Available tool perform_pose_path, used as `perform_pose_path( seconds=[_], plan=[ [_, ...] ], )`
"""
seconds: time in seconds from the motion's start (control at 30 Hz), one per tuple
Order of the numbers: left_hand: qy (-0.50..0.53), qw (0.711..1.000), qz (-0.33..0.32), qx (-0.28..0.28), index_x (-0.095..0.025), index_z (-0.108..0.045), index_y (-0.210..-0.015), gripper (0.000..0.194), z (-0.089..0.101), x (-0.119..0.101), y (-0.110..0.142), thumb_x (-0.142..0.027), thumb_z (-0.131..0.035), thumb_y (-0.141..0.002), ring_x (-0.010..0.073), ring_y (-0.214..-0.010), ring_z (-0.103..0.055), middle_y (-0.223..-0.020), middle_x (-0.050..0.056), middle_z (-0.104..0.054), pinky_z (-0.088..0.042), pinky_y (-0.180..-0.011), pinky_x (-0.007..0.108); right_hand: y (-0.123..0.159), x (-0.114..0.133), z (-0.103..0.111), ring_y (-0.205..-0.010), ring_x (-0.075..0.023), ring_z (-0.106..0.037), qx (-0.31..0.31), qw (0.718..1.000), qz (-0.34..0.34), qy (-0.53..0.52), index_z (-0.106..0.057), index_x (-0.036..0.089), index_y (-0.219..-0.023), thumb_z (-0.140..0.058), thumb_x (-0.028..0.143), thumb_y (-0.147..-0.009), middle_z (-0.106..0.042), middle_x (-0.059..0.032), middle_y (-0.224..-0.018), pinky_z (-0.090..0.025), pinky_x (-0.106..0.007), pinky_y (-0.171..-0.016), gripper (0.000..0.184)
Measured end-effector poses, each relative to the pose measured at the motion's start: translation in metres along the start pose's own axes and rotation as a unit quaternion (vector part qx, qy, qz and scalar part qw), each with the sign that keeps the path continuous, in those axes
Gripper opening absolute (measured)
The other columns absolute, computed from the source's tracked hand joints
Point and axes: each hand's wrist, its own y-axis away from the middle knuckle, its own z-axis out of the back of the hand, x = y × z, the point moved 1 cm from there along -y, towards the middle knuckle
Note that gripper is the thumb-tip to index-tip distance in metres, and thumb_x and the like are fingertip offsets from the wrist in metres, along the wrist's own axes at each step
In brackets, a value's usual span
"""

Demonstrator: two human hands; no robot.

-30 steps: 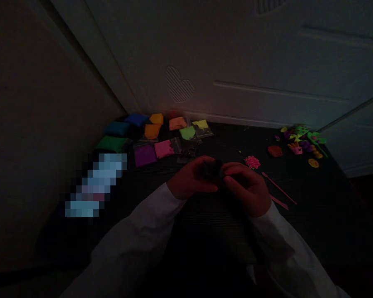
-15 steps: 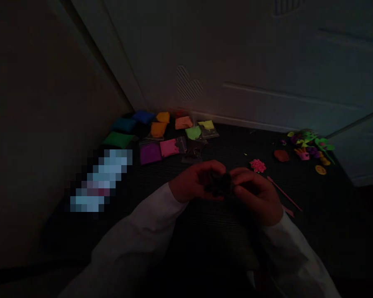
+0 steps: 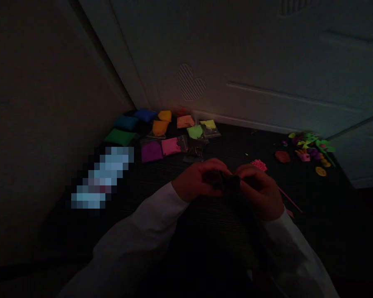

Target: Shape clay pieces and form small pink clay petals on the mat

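Dark lobed piece (image 3: 231,184) held above the table (image 3: 149,176)
It is pinched between the left hand (image 3: 192,180) and the right hand (image 3: 265,192), whose fingers nearly meet. A purple clay bag (image 3: 152,151) and pink clay bag (image 3: 170,146) are laid beyond the left hand; a pink flower (image 3: 259,164) is partly hidden behind the right.

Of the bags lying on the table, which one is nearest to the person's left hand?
The dark bag, just beyond the left hand. The pink bag lies farther left, and the light green bag farther back.
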Motion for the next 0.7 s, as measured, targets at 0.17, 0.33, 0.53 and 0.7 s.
perform_pose_path(
  seconds=[0.17, 0.33, 0.53, 0.7],
  plan=[
    [0.068, 0.994, 0.049, -0.067, -0.019, -0.058, -0.081, 0.033, -0.003, 0.0, -0.002, -0.008, -0.068, -0.052, 0.0111, -0.074, -0.052, -0.081, 0.0, -0.055, -0.042, -0.069, 0.024, 0.001, 0.002, 0.001, -0.075, -0.0139, -0.053, -0.007, 0.996, 0.024, 0.087, -0.059, 0.024, -0.079, -0.054, 0.02, -0.072, -0.057, -0.001, -0.079, -0.044, -0.03, -0.067, 0.009],
    [0.102, 0.98, 0.071, -0.156, -0.018, -0.055, -0.077, 0.034, -0.002, 0.007, -0.006, -0.006, -0.07, -0.049, 0.0088, -0.07, -0.053, -0.074, -0.003, -0.057, -0.04, -0.068, 0.023, 0.0, 0.004, 0.0, -0.084, -0.0158, -0.052, -0.009, 0.982, 0.076, 0.174, -0.057, 0.025, -0.093, -0.053, 0.019, -0.073, -0.057, -0.0024, -0.089, -0.042, -0.033, -0.075, 0.021],
    [0.113, 0.975, 0.092, -0.171, -0.017, -0.057, -0.079, 0.035, -0.002, 0.013, -0.006, -0.008, -0.07, -0.048, 0.0103, -0.07, -0.054, -0.076, -0.002, -0.06, -0.04, -0.073, 0.027, -0.003, -0.003, -0.002, -0.085, -0.0169, -0.053, -0.04, 0.981, 0.07, 0.177, -0.058, 0.024, -0.087, -0.058, 0.024, -0.069, -0.057, -0.0029, -0.087, -0.043, -0.035, -0.076, 0.018],
    [0.187, 0.959, 0.086, -0.197, -0.021, -0.054, -0.084, 0.042, -0.005, 0.018, -0.007, -0.006, -0.07, -0.048, 0.0115, -0.074, -0.056, -0.08, -0.003, -0.062, -0.041, -0.076, 0.03, -0.003, -0.009, -0.007, -0.081, -0.0149, -0.054, -0.059, 0.996, -0.005, 0.062, -0.057, 0.025, -0.086, -0.058, 0.028, -0.069, -0.058, -0.0011, -0.085, -0.045, -0.031, -0.071, 0.017]
  ],
)
